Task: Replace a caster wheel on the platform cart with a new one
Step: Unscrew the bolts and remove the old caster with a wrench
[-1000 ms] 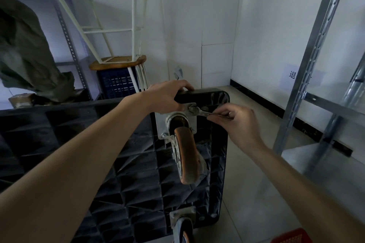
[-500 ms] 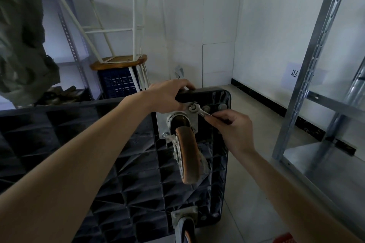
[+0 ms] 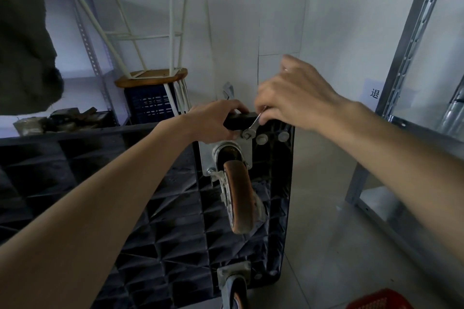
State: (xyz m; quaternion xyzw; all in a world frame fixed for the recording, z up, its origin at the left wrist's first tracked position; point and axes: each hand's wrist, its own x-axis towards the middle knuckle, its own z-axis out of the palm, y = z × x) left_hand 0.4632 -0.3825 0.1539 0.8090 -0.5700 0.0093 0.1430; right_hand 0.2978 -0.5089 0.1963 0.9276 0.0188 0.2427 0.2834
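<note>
So the caster wheel (image 3: 238,198), worn orange tread, is bolted by its metal plate (image 3: 226,155) to the ribbed black underside of the platform cart (image 3: 155,221), which is tipped up on its side on the floor. A small wrench (image 3: 253,126) sits with its ring end on the bolt at the plate's top right corner, handle angled up and to the right. The right hand (image 3: 296,98) is just above the wheel, fingers pinched on that wrench handle. The left hand (image 3: 213,120) is right next to it, above and left of the wheel, curled over the cart's top edge and gripping it. Two more bolt heads (image 3: 273,137) show on the cart just right of the plate. Below the wheel there's a second caster (image 3: 236,288) at the cart's lower edge. Behind and left of the wheel, an upturned stool (image 3: 150,75) rests on a blue crate (image 3: 150,105). Well to the right stands a metal shelving rack (image 3: 411,57), and a bit of red basket (image 3: 376,301) pokes in at the bottom right
</note>
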